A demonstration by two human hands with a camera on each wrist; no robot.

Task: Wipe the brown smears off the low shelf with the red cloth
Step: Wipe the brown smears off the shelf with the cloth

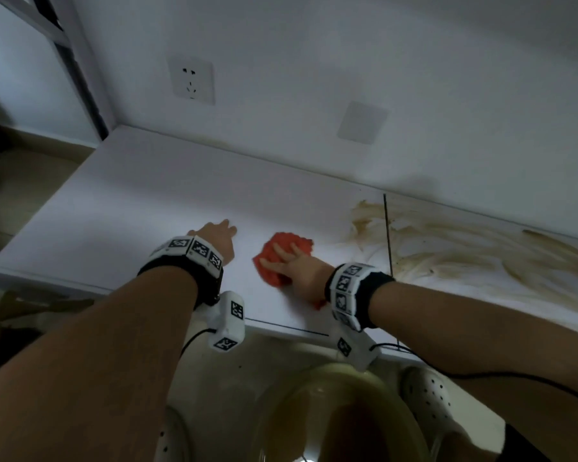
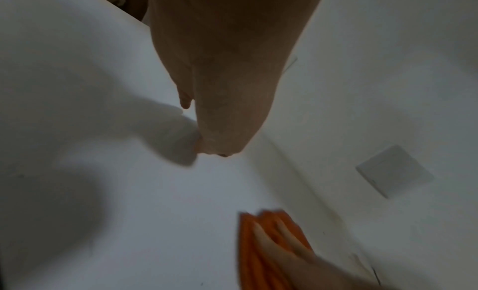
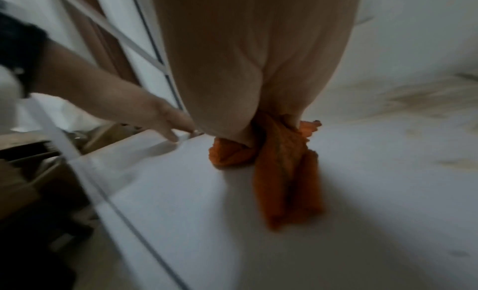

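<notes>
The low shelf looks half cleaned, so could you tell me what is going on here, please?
A person is wiping the white low shelf. Their right hand presses a bunched red cloth flat against the surface, while the left hand rests with fingers spread on the shelf beside it. The cloth sits on a clean patch; the brown smears lie apart from it, further to the right, across the dark seam, so that part is not yet wiped.

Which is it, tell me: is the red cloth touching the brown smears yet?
Apart. The head view shows bare white shelf between the red cloth under the right hand and the brown smears.
</notes>
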